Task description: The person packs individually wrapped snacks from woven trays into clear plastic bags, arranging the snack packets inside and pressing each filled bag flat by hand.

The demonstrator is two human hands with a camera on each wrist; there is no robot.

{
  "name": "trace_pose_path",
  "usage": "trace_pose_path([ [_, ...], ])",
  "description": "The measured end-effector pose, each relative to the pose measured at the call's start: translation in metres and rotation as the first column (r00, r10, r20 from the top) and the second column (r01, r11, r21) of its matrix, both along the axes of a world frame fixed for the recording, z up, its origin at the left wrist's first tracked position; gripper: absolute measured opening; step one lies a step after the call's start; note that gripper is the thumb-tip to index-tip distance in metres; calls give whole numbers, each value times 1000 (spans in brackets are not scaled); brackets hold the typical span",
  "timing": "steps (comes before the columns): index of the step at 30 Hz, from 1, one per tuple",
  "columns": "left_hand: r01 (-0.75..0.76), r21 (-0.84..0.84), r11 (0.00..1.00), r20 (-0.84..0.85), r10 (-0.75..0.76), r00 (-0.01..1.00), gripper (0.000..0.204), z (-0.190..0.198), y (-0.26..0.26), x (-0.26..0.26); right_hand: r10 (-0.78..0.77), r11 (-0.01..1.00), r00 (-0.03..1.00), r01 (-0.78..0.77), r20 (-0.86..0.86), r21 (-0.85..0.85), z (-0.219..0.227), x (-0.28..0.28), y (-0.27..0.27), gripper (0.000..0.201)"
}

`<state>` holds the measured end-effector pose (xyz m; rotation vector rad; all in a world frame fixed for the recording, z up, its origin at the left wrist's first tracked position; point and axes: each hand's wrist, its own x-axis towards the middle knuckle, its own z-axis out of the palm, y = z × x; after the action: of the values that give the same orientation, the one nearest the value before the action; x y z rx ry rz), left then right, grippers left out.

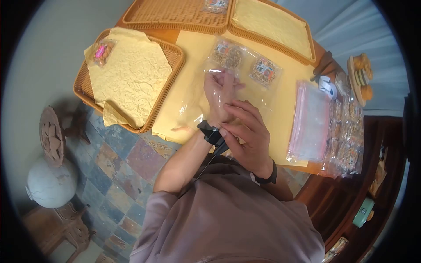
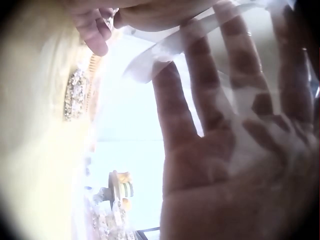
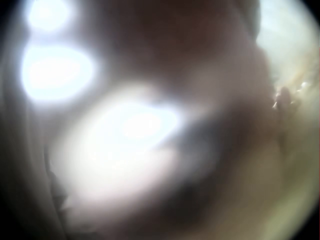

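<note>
My left hand (image 1: 220, 94) reaches over the paper-covered table, its fingers inside or beneath a large clear plastic bag (image 1: 193, 107). The left wrist view shows this hand's fingers (image 2: 172, 107) straight and spread, with translucent film across them. Close to the left wrist, my right hand (image 1: 249, 138) has loosely bent fingers, thumb and fingertips right at the wrist and the bag's near edge. Just beyond the left fingertips lies one packet of nutty snack (image 1: 226, 56); a second packet (image 1: 264, 71) is to its right, both overlapped by clear film. The right wrist view is mostly blur.
A paper-lined wicker tray (image 1: 175, 65) with a pink-labelled packet (image 1: 103, 52) stands left. Two more wicker trays (image 1: 180, 27) (image 1: 280, 41) are at the back. Flat clear bags (image 1: 307, 127) and a pile of filled packets (image 1: 346, 138) lie right, near a wooden dish (image 1: 353, 76).
</note>
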<state>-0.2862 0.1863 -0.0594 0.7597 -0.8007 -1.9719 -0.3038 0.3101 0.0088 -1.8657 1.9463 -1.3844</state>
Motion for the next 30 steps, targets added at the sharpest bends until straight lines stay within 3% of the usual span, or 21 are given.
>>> trace_pose_path([
  [2,-83,-129,988,-9,83,997,49,3,-1,-4,-11,1000,1000,11,12,-2,4,3,0,14],
  [9,27,-152,988,49,-20,999,71,-5,-5,1,40,999,999,-40,6,-16,-2,3,0,18],
  [12,58,-294,954,62,-42,997,71,-11,-4,2,51,999,994,-51,93,1,7,-6,4,28],
  [15,139,-247,959,193,-92,977,68,-6,0,10,-105,994,987,107,124,-6,13,-26,17,39],
  [17,280,-203,938,237,-231,944,62,-3,2,19,-374,923,878,383,298,31,-5,-41,25,53],
  [18,296,-205,933,240,-246,939,62,-6,4,22,-388,917,871,398,300,30,-11,-44,24,53],
  [20,178,-314,933,218,-111,970,64,-15,9,24,-471,864,756,499,454,66,-19,-51,26,65],
  [21,199,-320,926,209,-136,968,64,-16,9,27,-489,851,748,523,449,57,-24,-55,26,65],
  [24,196,-337,921,236,-119,964,60,-14,10,33,-471,857,654,498,592,133,-44,-65,28,75],
  [26,234,-349,908,245,-153,958,60,-11,7,33,-349,905,519,402,780,138,-59,-68,27,75],
  [30,274,-309,911,250,-200,947,59,2,5,36,-273,914,522,402,808,49,-65,-70,31,74],
])
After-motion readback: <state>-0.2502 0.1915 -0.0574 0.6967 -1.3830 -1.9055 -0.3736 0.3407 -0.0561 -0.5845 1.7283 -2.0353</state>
